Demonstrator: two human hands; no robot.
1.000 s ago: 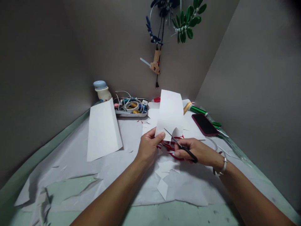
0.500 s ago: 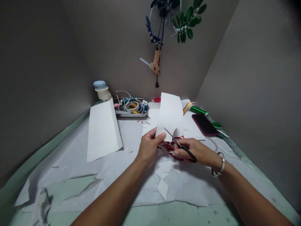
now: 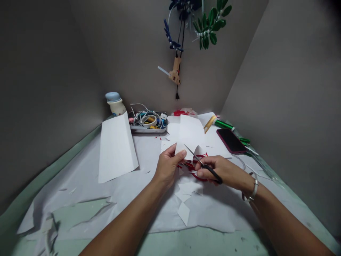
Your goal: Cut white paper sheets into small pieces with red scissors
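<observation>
A white sheet of paper is pinched at its lower left corner by my left hand, thumb on top. My right hand grips black-handled scissors, whose blade lies slanted across the lower part of the sheet. A piece of the paper curls up beside the blade. Under my hands lie red items, partly hidden. Cut white paper scraps rest on the table covering just below.
A folded white sheet lies at left, with a lidded jar and a metal tray of supplies behind. A phone and green roll are at right. A glue gun hangs on the wall.
The top of the held sheet has tipped lower, showing more of the red and clear packet behind it. Both hands and the scissors have barely moved.
</observation>
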